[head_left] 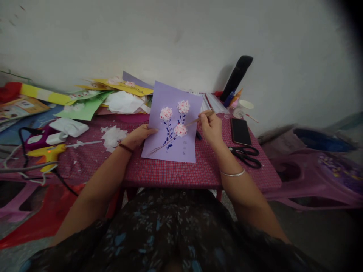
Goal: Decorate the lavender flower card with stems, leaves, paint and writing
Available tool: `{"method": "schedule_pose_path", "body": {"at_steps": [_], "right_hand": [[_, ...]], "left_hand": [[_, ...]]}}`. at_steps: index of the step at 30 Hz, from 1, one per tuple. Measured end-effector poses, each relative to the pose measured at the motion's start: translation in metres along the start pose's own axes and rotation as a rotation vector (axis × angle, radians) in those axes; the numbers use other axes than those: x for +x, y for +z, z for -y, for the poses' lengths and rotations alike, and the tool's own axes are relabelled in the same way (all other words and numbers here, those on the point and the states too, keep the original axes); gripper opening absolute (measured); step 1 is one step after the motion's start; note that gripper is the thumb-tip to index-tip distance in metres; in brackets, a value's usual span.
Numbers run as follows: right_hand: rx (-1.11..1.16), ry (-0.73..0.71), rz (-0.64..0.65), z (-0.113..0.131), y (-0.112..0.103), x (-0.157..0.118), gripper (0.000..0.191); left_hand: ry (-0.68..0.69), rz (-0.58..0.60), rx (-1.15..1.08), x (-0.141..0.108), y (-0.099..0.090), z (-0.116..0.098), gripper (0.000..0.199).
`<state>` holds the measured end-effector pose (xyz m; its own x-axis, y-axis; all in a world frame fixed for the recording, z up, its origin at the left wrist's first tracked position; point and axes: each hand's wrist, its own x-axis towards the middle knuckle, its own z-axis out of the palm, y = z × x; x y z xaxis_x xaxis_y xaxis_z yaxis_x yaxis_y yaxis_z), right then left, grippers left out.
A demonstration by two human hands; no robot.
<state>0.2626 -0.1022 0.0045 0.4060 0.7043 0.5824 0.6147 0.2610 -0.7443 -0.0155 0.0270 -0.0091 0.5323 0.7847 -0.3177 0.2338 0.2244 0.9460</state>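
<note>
A purple sheet of paper (159, 98) is tilted up above the table, its lower edge toward me. Three fluffy pink-and-white flower heads (180, 130) sit on it, with thin brown stems, small dark blue leaves and some handwriting at the lower right. My left hand (141, 135) is closed on the left edge of the paper, thumb on the front and the other fingers mostly hidden. Close to the right edge, my right hand (211, 127) pinches a slim brown stick (194, 121), which points left toward the lowest flower. Whether its tip touches the paper I cannot tell.
Left on the table (170, 173) are a yellow glue gun (49, 153) with cables, white scraps (113, 138) and crumpled white paper (124, 102). Other flower cards (121, 86) lie behind. Black scissors (246, 155), a phone (241, 131) and small bottles (235, 99) are on the right.
</note>
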Motion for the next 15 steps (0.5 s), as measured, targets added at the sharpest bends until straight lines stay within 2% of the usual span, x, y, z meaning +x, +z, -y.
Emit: {"method": "schedule_pose_path", "body": {"at_steps": [8, 12, 15], "right_hand": [[-0.037, 0.005, 0.035, -0.0007, 0.0016, 0.0006, 0.026], [0.033, 0.010, -0.001, -0.0003, 0.0020, -0.0003, 0.029], [0.101, 0.021, 0.051, 0.0007, 0.0038, -0.0021, 0.032]], "left_hand": [[-0.011, 0.005, 0.009, 0.0000, 0.0005, -0.0006, 0.014], [-0.002, 0.001, 0.005, -0.0002, 0.0000, -0.0003, 0.015], [-0.005, 0.001, 0.002, -0.0003, 0.0001, 0.0000, 0.015]]}}
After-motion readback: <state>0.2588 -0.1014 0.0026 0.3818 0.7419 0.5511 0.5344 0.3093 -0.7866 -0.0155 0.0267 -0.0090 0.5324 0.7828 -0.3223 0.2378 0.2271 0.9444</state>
